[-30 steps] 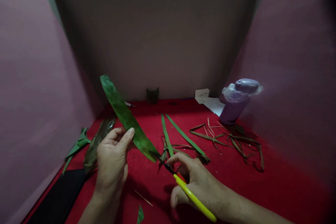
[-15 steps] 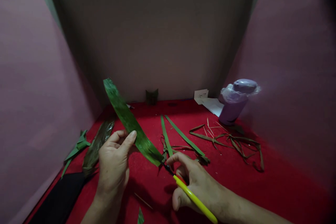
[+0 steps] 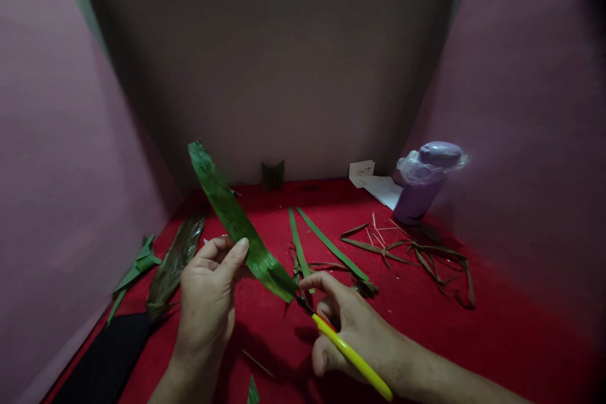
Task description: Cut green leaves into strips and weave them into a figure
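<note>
Your left hand point(image 3: 206, 293) is closed in a pinch on one broad green leaf strip point(image 3: 231, 221), thumb on its near face and the other fingers behind. The strip is held up above the red counter point(image 3: 426, 341), slanting from upper left to lower right, gripped a little below its middle. Your right hand point(image 3: 357, 322) has its fingers bent about one pair of scissors point(image 3: 353, 356), thumb well apart from the forefinger; a dark blade lies over the strip's lower end (how far the blades stand open, you can't tell from here).

Just past your right hand lie two narrow green strips point(image 3: 331, 243), beside brown strips point(image 3: 367, 289) too tangled to count. Toward the counter's near edge are one thin stick point(image 3: 257, 363) and one green scrap point(image 3: 253, 390). Along the left edge lie one folded green piece point(image 3: 142, 262) and one long brown bundle point(image 3: 175, 255), with one black item point(image 3: 106, 360) reaching the near left corner. Toward the right edge sits another brown tangle point(image 3: 440, 250), at least four pale sticks point(image 3: 374, 221) near it. At the back edge stands one dark folded piece point(image 3: 273, 175); by the far right corner, white papers point(image 3: 383, 190) and one purple container point(image 3: 419, 199).
</note>
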Demonstrator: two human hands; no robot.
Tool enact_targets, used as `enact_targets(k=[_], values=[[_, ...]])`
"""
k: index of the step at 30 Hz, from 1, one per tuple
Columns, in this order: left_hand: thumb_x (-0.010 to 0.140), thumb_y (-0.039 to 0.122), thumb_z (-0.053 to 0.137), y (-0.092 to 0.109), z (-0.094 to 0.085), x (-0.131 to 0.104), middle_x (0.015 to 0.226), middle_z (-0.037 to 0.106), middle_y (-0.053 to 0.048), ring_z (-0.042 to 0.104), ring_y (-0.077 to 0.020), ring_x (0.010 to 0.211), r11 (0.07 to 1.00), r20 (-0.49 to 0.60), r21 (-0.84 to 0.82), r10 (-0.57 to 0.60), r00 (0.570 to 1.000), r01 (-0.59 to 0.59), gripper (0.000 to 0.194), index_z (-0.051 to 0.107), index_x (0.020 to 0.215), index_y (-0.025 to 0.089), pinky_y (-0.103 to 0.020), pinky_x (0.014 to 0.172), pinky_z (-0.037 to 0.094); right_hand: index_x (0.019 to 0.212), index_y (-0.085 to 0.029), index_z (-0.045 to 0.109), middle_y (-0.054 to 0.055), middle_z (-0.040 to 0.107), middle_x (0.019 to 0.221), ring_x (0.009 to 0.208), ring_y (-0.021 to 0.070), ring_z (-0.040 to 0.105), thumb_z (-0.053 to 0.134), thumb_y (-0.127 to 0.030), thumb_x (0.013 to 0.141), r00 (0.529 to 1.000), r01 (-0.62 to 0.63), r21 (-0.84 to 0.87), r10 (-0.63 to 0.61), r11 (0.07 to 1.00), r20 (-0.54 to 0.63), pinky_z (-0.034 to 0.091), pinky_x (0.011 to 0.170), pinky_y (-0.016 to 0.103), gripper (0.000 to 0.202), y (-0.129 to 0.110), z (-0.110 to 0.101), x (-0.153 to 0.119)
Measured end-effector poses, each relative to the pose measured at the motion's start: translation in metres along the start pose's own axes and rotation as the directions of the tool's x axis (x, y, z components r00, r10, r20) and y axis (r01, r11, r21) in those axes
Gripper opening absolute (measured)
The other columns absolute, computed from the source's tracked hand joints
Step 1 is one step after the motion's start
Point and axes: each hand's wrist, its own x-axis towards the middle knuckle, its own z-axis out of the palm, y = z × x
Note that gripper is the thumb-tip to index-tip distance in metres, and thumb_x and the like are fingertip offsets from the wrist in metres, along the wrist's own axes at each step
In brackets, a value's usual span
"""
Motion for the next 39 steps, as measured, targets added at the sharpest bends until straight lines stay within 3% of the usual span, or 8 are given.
enact_targets(k=[9,18,25,32,39], values=[[0.057,0.021,0.077,0.000,0.000,-0.002,0.066,0.062,0.004,0.056,-0.0087,0.059,0.997,-0.022,0.029,0.079,0.997,-0.078,0.019,0.063,0.070,0.016,-0.019,0.055,0.047,0.108,-0.020,0.043,-0.007,0.044,0.065,0.051,0.0076,0.050,0.075,-0.029,0.064,0.999,-0.007,0.005,0.007,1.000,0.053,0.025,0.042,0.018,0.056,0.000,-0.003,-0.003],[0.056,0.024,0.078,-0.004,0.000,-0.004,0.065,0.062,0.003,0.056,-0.0098,0.057,0.999,0.018,0.043,0.030,0.999,-0.031,0.023,0.062,0.070,0.015,-0.021,0.054,0.048,0.108,-0.020,0.042,-0.007,0.044,0.062,0.049,0.0073,0.047,0.076,-0.034,0.064,0.998,-0.015,-0.004,0.015,1.000,0.055,0.024,0.043,0.019,0.057,-0.002,-0.001,-0.002],[0.058,0.023,0.077,-0.004,0.002,-0.007,0.062,0.064,0.003,0.058,-0.0094,0.054,0.999,0.034,0.024,0.024,0.999,-0.025,0.020,0.062,0.069,0.015,-0.020,0.053,0.049,0.109,-0.019,0.042,-0.007,0.043,0.062,0.050,0.0074,0.046,0.072,-0.054,0.062,0.998,-0.002,0.030,0.000,1.000,0.062,0.024,0.044,0.019,0.066,-0.003,-0.001,-0.002],[0.061,0.022,0.075,-0.005,0.001,-0.007,0.061,0.064,0.003,0.056,-0.0089,0.048,0.999,0.061,0.044,0.023,0.998,-0.026,0.016,0.063,0.069,0.016,-0.020,0.045,0.047,0.114,-0.020,0.039,-0.007,0.043,0.063,0.049,0.0071,0.046,0.079,-0.047,0.058,0.998,-0.005,0.065,0.001,0.998,0.057,0.025,0.042,0.019,0.073,0.004,0.001,0.001],[0.059,0.019,0.077,-0.007,0.004,-0.006,0.062,0.066,0.004,0.059,-0.0084,0.052,1.000,0.044,-0.012,0.008,0.999,-0.008,0.016,0.063,0.065,0.016,-0.017,0.048,0.049,0.115,-0.020,0.040,-0.007,0.042,0.066,0.049,0.0065,0.048,0.075,-0.051,0.061,0.997,0.028,0.138,-0.037,0.990,0.061,0.028,0.042,0.018,0.072,0.016,0.002,0.003]])
